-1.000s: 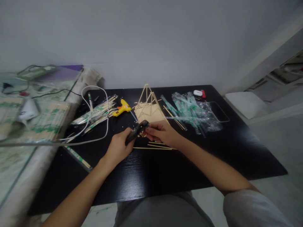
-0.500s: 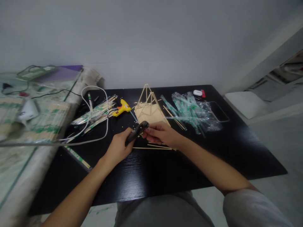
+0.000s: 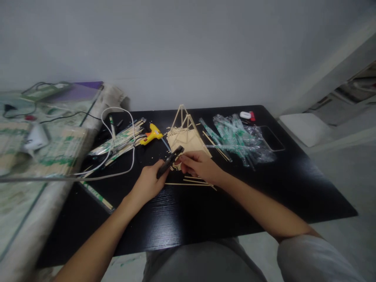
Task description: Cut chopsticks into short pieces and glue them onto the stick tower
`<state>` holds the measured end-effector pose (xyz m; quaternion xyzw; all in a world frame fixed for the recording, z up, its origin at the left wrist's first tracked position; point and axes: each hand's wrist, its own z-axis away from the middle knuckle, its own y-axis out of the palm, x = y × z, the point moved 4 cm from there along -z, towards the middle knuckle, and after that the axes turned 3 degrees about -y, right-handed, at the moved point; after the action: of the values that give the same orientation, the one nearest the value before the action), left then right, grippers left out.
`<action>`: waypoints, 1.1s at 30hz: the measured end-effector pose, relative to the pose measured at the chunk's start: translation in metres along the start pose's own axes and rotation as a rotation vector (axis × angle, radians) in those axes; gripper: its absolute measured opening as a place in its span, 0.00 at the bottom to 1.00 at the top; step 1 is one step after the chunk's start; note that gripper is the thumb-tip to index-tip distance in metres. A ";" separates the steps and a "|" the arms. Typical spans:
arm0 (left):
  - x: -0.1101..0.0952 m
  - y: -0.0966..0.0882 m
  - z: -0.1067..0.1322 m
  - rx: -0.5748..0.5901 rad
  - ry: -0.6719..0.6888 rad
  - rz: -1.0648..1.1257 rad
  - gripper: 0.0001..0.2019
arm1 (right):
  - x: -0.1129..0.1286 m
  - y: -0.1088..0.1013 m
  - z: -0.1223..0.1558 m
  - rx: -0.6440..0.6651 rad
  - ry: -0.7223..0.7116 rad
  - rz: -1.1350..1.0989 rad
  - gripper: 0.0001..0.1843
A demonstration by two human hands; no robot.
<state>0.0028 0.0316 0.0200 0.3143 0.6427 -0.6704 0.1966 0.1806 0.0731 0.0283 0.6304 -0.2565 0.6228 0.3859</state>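
1. Head view, watched by me from a distance: the left hand (image 3: 147,179) was wrapped around a black, narrow, pliers-like hand tool (image 3: 169,163), held just above the near side of a glossy black wood-grain table (image 3: 249,203).

2. The right hand (image 3: 198,164) had its fingertips together, seemingly on a slender pale wooden stick (image 3: 214,188), mostly hidden from me; one end poked out below the wrist. The two hands were near each other, with the tool's head between them.

3. I judged that the low grip on the handles left the head free to meet the right fingertips, which looked pinched close to steady the stick. Whether the tool's jaws were parted I could not tell.

4. The tool's long axis ran slantwise, from the left palm away from the wearer and rightward, its head pointing at the right fingertips. The stick seemed to slope from there back toward the wearer and right.

5. Beyond the hands, a flat pale wooden panel (image 3: 190,141) bore an upright peaked frame of pale sticks (image 3: 194,126). A yellow plastic glue gun (image 3: 152,135) lay left of the panel, presumably for easy reach; crumpled clear-and-green plastic wrappers (image 3: 237,137) lay to its right, apparently pushed aside.
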 end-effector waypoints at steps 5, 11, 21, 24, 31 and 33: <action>0.000 -0.001 -0.001 -0.036 -0.012 -0.027 0.09 | 0.005 -0.001 0.001 -0.115 -0.115 0.135 0.15; -0.001 -0.004 0.000 -0.055 0.018 -0.054 0.05 | 0.012 0.000 0.004 -0.080 -0.172 0.197 0.14; -0.001 -0.007 -0.001 -0.069 0.042 -0.056 0.05 | 0.007 -0.001 0.002 -0.010 -0.147 0.163 0.16; -0.001 -0.007 0.000 -0.063 0.044 -0.040 0.05 | 0.007 -0.002 0.001 0.018 -0.144 0.123 0.16; -0.002 -0.005 0.000 -0.047 0.025 -0.076 0.02 | 0.007 -0.004 0.001 -0.021 -0.149 0.251 0.20; -0.002 -0.005 0.000 -0.039 0.018 -0.090 0.04 | 0.007 -0.004 0.001 -0.036 -0.159 0.264 0.20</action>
<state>0.0009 0.0319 0.0248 0.2872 0.6710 -0.6630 0.1665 0.1849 0.0760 0.0348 0.6314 -0.3783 0.6115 0.2904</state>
